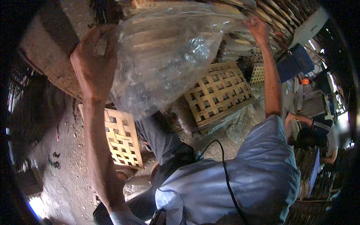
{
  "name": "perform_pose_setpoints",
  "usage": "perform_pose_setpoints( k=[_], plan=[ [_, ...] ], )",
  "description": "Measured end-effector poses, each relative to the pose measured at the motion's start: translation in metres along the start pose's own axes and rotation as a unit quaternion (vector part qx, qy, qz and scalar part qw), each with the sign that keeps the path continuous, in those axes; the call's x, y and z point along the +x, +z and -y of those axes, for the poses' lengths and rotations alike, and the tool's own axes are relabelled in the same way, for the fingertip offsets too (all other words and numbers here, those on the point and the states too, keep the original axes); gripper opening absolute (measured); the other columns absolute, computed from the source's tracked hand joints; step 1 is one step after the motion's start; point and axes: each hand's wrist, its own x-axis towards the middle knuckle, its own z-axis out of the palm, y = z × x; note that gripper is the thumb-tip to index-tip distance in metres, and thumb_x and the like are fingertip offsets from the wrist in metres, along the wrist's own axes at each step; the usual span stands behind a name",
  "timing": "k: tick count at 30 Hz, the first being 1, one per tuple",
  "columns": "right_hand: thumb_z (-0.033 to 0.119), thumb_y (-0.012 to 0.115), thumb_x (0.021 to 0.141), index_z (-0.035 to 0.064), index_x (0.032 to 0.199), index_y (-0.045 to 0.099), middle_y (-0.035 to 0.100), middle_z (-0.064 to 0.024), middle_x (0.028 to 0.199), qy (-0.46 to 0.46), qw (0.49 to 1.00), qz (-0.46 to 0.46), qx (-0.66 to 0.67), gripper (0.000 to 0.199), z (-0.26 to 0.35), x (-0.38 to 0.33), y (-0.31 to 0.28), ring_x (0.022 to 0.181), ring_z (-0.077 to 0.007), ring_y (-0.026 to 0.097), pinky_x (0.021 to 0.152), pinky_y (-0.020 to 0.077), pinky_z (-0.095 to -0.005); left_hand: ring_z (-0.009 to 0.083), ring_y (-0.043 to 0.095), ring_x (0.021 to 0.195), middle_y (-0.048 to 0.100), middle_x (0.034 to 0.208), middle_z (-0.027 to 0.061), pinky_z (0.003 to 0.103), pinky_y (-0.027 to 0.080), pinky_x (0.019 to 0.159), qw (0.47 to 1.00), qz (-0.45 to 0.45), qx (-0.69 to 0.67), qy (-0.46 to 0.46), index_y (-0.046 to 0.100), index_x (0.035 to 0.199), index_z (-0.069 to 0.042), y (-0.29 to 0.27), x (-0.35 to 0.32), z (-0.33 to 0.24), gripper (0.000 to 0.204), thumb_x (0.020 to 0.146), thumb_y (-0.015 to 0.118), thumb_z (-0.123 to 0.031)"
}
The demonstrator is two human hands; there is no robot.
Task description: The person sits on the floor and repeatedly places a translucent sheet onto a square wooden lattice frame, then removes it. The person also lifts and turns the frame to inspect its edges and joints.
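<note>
A large clear plastic bag [165,63] is spread between my two raised hands, its lower part hanging loose in front of my legs. My left hand [95,56] is closed, with its fingers gripping the bag's left edge. Out at the far right, my right hand [258,30] pinches the bag's upper right corner, pulling that edge taut. Seen partly through and below the film is a woven bamboo basket [221,92]. Another woven bamboo piece [123,137] stands beside my left forearm, near my leg.
Long split wood or bamboo pieces [277,17] are stacked at the far side. More clear plastic [236,125] lies by the basket on the dirt floor [67,150]. At the right, another person's arm [302,119] shows near dark blue containers [296,63]. A black cable [225,168] runs over my shirt.
</note>
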Motion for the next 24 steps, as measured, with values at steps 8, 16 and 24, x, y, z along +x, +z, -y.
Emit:
perform_pose_setpoints(
  k=[8,16,24],
  plan=[
    [0.009,0.061,0.095,0.0057,0.083,0.052,0.052,-0.0055,0.093,0.007,0.975,-0.044,0.217,0.015,-0.180,-0.129,-0.071,0.087,-0.0186,0.053,0.082,0.0456,-0.0352,0.0286,0.068,0.094,0.073,0.096,0.0082,0.039,0.051,0.091,0.967,0.213,-0.132,-0.043,0.071,0.090,-0.009,0.077,-0.112,-0.036,0.013,0.078,0.075,-0.009],
    [0.022,0.055,0.101,0.0077,0.095,0.059,0.057,-0.0042,0.090,0.181,0.943,-0.099,0.263,0.015,-0.318,-0.282,-0.018,0.088,-0.0154,0.058,0.091,0.0502,-0.0375,0.0313,0.064,0.106,0.070,0.111,0.0104,0.047,0.049,0.092,0.889,0.453,-0.058,-0.031,0.070,0.109,-0.016,0.135,-0.226,-0.052,0.026,0.084,0.071,-0.019],
    [0.024,0.056,0.099,0.0030,0.131,0.057,0.063,-0.0159,0.127,0.193,0.809,0.234,-0.503,0.038,-0.284,-0.374,0.025,0.115,-0.0314,0.060,0.102,0.0460,-0.0493,0.0360,0.062,0.070,0.063,0.085,0.0144,0.048,0.056,0.063,0.953,0.244,-0.073,0.164,0.068,0.109,-0.006,0.184,-0.374,-0.030,0.029,0.095,0.057,-0.029]
  ],
)
